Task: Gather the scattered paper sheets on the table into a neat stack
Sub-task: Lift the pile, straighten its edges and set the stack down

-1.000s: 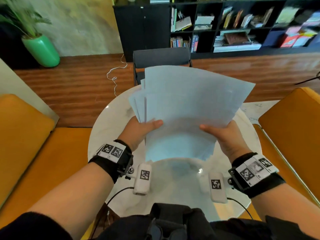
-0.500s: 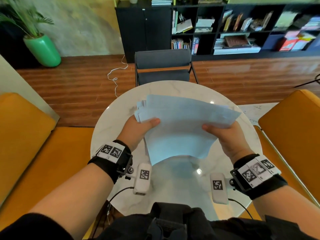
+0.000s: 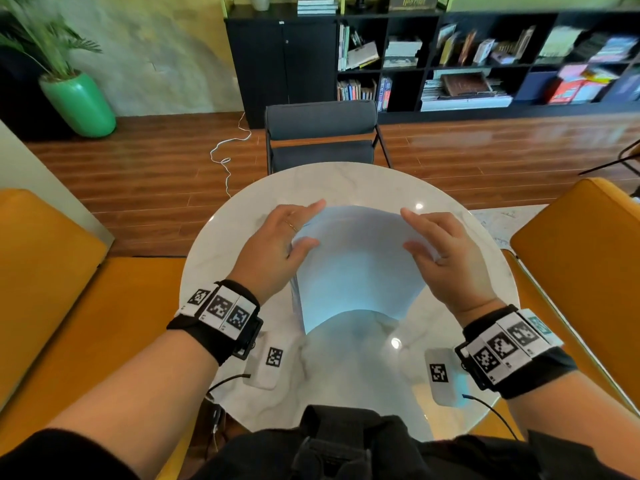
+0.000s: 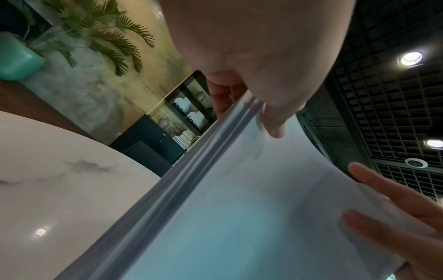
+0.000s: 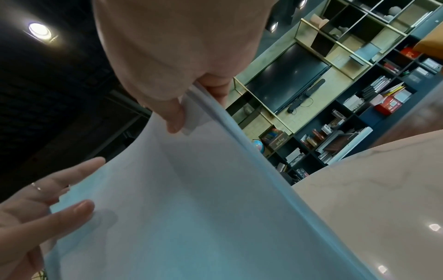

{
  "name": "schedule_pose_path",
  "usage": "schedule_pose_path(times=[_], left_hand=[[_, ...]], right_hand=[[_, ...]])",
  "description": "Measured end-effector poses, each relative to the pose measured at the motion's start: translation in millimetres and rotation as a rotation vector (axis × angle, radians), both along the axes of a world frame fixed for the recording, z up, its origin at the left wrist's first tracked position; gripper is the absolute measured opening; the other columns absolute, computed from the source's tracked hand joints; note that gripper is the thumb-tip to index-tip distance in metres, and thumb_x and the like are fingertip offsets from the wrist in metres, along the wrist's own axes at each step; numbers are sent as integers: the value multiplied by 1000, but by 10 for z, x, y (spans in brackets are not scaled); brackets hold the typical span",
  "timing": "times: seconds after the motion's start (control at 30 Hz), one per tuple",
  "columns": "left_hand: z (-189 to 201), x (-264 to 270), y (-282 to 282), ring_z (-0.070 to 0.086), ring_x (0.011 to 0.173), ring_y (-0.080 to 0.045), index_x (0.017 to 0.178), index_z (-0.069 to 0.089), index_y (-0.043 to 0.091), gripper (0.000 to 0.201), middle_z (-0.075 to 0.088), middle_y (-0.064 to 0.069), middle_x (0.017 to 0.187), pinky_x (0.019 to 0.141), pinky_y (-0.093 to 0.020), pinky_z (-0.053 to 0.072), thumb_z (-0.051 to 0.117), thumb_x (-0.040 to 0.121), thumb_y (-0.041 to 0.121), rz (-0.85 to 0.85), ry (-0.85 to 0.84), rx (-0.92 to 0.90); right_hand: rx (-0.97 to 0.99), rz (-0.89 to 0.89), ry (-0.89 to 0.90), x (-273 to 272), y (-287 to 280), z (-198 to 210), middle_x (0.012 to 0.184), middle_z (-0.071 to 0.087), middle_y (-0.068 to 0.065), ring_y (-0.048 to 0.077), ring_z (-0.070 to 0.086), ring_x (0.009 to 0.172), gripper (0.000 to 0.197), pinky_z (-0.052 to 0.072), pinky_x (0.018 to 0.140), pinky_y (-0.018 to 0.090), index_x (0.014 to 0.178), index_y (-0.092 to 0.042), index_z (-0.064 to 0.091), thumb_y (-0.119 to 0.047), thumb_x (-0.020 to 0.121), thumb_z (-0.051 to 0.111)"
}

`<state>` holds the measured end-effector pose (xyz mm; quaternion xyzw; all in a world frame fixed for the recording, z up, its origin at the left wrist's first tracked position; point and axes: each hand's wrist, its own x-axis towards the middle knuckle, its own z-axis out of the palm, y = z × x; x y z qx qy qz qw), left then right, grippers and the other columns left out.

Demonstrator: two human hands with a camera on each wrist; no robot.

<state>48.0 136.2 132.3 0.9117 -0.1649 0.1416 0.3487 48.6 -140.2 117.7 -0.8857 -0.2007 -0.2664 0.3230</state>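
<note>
Round white marble tabletop (image 3: 346,181), wooden floor beyond. Stack of pale blue paper sheets (image 3: 356,265) bowed upward above it, between both hands. Left hand (image 3: 273,244) and right hand (image 3: 446,254) pinch opposite side edges, thumbs on top. Wrist views show fingers (image 4: 223,98) beneath and the layered sheet edges.

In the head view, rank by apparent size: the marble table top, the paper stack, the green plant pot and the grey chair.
Largest to smallest as they look:
1. marble table top
2. paper stack
3. grey chair
4. green plant pot

The chair and the pot stand farther from the camera, so their true sizes may differ from this order.
</note>
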Motion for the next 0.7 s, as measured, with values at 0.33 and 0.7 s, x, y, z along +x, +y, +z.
schedule_pose_path(times=[0.33,0.7], left_hand=[[-211,-87,9,59,108,-12,137,33,36,73,53,7,122,91,-28,48,73,80,15,143,460,-550],[-62,-14,-37,63,100,-9,117,52,40,47,65,6,110,89,-29,52,69,83,13,77,399,-656]], right_hand=[[618,22,578,-39,-32,-78,112,57,-12,0,59,102,87,52,88,21,135,-43,38,-6,71,83],[734,81,513,31,26,25,99,66,4,17,64,93,57,53,85,35,112,-32,61,1,69,81]])
